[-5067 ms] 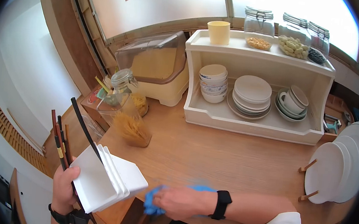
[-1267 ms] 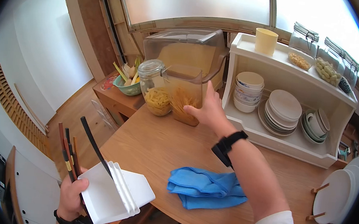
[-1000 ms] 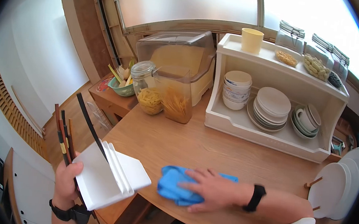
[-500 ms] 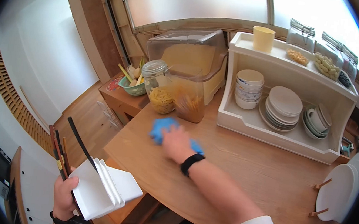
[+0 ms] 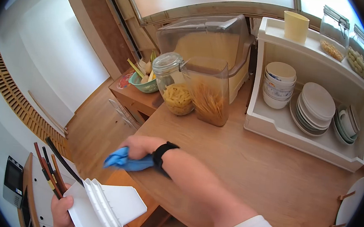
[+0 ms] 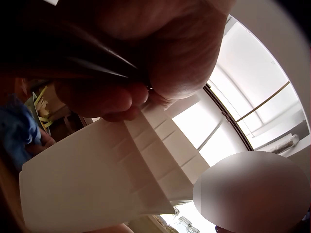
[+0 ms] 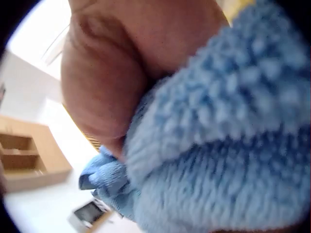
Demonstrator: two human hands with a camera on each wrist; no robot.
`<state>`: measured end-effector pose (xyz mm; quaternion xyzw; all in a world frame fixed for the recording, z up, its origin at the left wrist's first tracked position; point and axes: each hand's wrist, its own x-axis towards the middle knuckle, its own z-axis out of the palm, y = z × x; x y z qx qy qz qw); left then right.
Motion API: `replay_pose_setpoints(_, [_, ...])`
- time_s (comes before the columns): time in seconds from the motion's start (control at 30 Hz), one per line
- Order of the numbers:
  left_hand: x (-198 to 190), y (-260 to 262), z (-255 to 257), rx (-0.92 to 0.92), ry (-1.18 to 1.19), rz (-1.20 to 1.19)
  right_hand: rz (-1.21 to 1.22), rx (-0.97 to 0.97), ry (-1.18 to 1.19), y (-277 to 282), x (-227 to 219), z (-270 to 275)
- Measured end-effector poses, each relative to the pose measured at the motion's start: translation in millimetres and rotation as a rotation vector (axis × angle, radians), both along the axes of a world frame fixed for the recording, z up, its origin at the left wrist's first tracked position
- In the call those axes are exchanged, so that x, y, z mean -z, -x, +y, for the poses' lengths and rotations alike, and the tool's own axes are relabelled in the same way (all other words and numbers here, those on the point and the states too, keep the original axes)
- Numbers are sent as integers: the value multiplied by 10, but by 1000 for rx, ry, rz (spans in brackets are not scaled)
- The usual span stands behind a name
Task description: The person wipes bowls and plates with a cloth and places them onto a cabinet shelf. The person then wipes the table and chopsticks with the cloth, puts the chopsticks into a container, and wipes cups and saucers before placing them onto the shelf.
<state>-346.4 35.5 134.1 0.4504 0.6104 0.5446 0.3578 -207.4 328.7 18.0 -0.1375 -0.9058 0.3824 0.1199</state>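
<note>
At the lower left of the head view, the left hand [image 5: 62, 210] grips several dark and brown chopsticks [image 5: 49, 172] together with a stack of white rectangular dishes [image 5: 96, 207]. The left wrist view shows its fingers curled around the dark sticks, against the white dishes [image 6: 87, 179]. The right hand [image 5: 138, 147] grips a bunched blue cloth [image 5: 131, 162] at the left edge of the wooden table [image 5: 213, 155], part of the cloth hanging past that edge. In the right wrist view the fluffy blue cloth [image 7: 218, 160] fills much of the picture beside the right hand [image 7: 107, 73].
A pasta jar [image 5: 178, 96] and a clear container of dry pasta [image 5: 211, 99] stand at the table's back left. A white shelf [image 5: 300, 145] with bowls [image 5: 279, 85] and plates [image 5: 317, 101] is at the back right. Racked plates [image 5: 354, 202] stand far right.
The right hand has carried the blue cloth from near the pasta containers toward the front left, to the table edge. The left hand still holds the dishes and chopsticks. The head view has shifted.
</note>
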Motion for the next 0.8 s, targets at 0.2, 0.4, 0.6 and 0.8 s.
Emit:
replay_pose_setpoints(0.2, [65,-73,101,-64,-12,-47,-126,1345,-648,165,441,323])
replay_pose_setpoints(0.4, [-30,-291,203,-96,-53,-60,-194,-133,62,55,-137,-446])
replay_pose_setpoints(0.6, [-85,-303,-21,0,-17,-58,-42,538,-77,-774,-153,-374])
replay_pose_setpoints(0.8, [-128,-386,-62,35,-51,-29,-172,823,-541,-1024,282,-634])
